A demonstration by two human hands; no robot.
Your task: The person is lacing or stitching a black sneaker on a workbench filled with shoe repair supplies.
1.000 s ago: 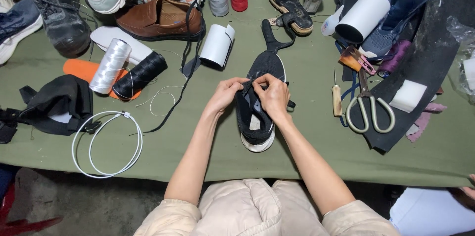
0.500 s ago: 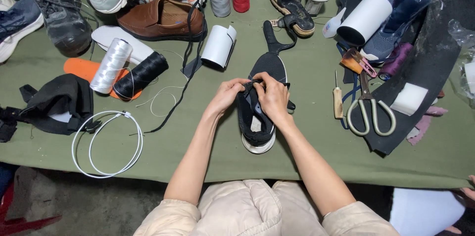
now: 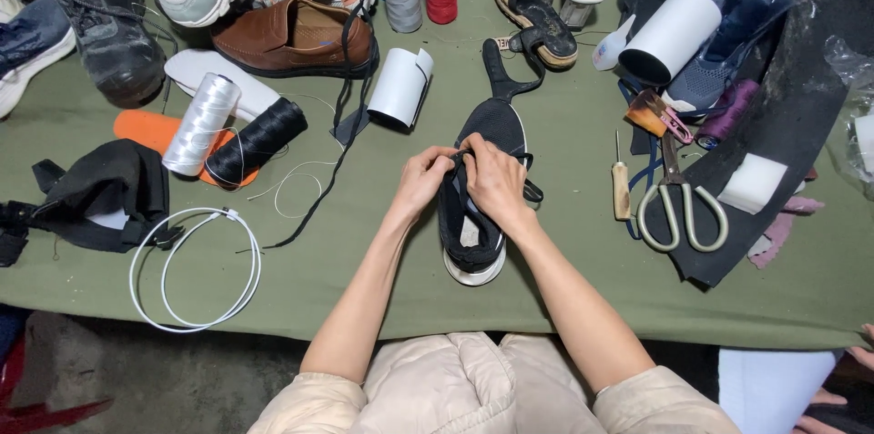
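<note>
A black shoe [image 3: 473,215] lies mid-surface, toe pointing away. The left hand [image 3: 421,181] and right hand [image 3: 496,181] both pinch its upper, grips closed on the fabric. An awl [image 3: 621,186] and scissors [image 3: 681,202] lie close right; a careless reach risks a jab. Thread cones [image 3: 228,129] sit left.

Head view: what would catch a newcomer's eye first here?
First, the two hands, left hand and right hand, meeting over a black sneaker at the middle of the green table. Around them, shoes crowd the far edge, a white spool and a black spool lie to the left, and large scissors lie to the right.
</note>
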